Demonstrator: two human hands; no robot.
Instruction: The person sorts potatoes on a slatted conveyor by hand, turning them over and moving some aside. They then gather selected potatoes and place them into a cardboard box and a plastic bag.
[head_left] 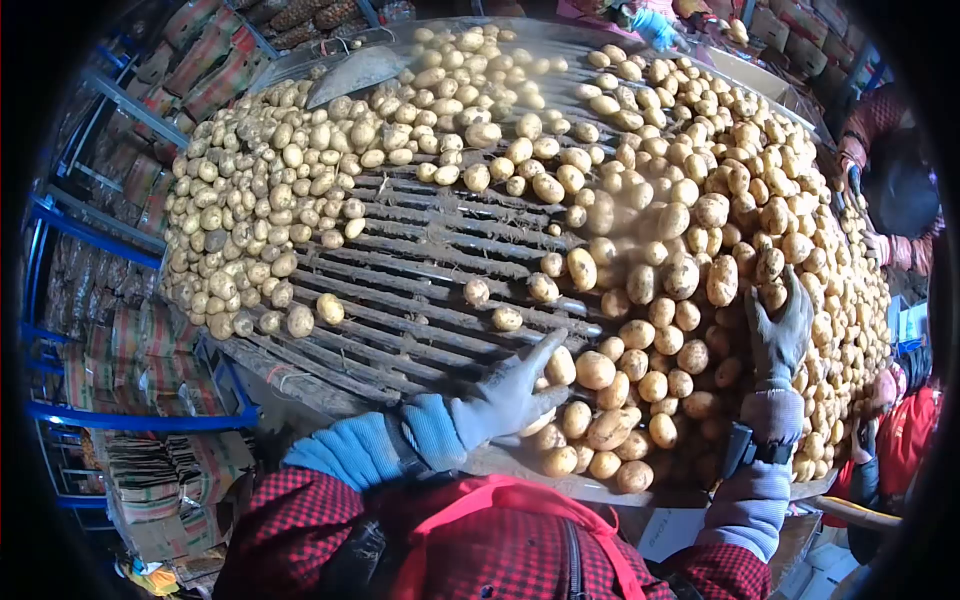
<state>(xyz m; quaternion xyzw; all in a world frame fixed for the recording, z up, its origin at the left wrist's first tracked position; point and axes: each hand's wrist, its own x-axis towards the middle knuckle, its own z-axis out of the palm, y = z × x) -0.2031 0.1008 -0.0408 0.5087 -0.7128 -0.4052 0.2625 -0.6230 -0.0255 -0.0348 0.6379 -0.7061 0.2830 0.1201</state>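
My left hand (508, 396), in a grey glove with a blue knitted cuff, is open, thumb and fingers spread. It rests against the near-left edge of a group of potatoes (596, 370). My right hand (782, 332), also gloved, reaches forward over the heap at the right. Its thumb and fingers are apart, with a potato (772, 296) at their tips; no firm grip on it shows. Dusty metal bars (420, 270) form the slatted table under the potatoes, bare in the middle left and caked with soil.
A larger potato pile (260, 190) covers the far left, where a metal scoop-like plate (355, 75) lies. Other people work around the table: a blue-gloved hand (655, 28) at the far side, a person in red (908, 440) at right. Blue racks (140, 420) with flattened cartons stand left.
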